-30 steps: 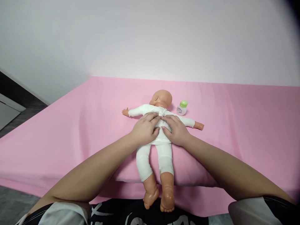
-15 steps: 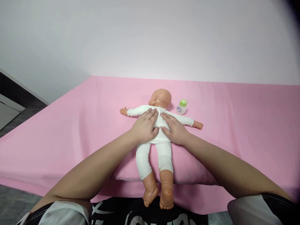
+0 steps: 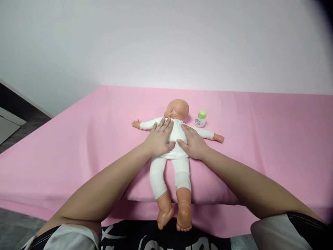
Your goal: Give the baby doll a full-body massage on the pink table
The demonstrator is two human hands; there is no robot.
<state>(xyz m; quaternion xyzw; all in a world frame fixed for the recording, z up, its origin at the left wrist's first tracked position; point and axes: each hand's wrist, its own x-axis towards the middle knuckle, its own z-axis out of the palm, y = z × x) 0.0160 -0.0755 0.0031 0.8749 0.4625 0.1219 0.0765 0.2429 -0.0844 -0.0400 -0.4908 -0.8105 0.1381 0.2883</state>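
Observation:
A baby doll (image 3: 178,150) in a white cloth suit lies face down, its head pointing away from me and its arms stretched out sideways. My left hand (image 3: 160,137) rests flat on the left side of the doll's back, fingers spread toward its shoulder. On the right side of the back lies my right hand (image 3: 194,142), also flat, with the thumb apart from the fingers. A band of white cloth shows between the two hands. Beyond the doll's right-hand arm stands a small clear bottle (image 3: 200,120) with a green cap.
Under the doll's lower body is a pink cushion (image 3: 213,189) at the near edge of a bed or table covered with a pink sheet (image 3: 281,146). The doll's feet hang past that edge. A pale wall (image 3: 166,45) rises behind.
Both hands stay on the doll's back but have slid slightly apart, outward from its middle. The whole view has shifted a little.

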